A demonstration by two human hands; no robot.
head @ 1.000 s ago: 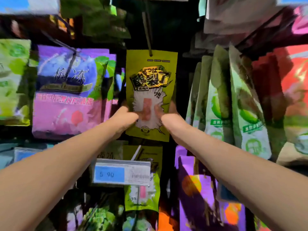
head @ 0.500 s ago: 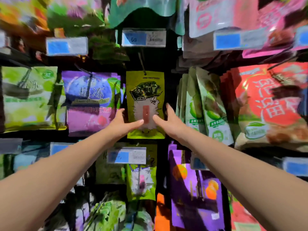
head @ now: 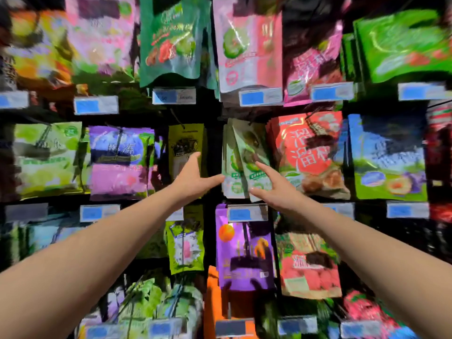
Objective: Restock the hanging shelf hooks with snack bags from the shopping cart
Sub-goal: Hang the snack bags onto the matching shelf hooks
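Head, left hand (head: 193,179), right hand (head: 276,190), both splayed

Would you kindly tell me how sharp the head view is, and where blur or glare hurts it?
Head view: motion blur and blocky smearing all over, so the price tags are unreadable; glare streaks the pink bag up top; gaps between bags sink into shadow; the left hand and right hand look sharpest.

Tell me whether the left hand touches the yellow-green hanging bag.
Cannot tell. In the head view the left hand is open and its fingers overlap the yellow-green bag, but blur hides any contact or gap.
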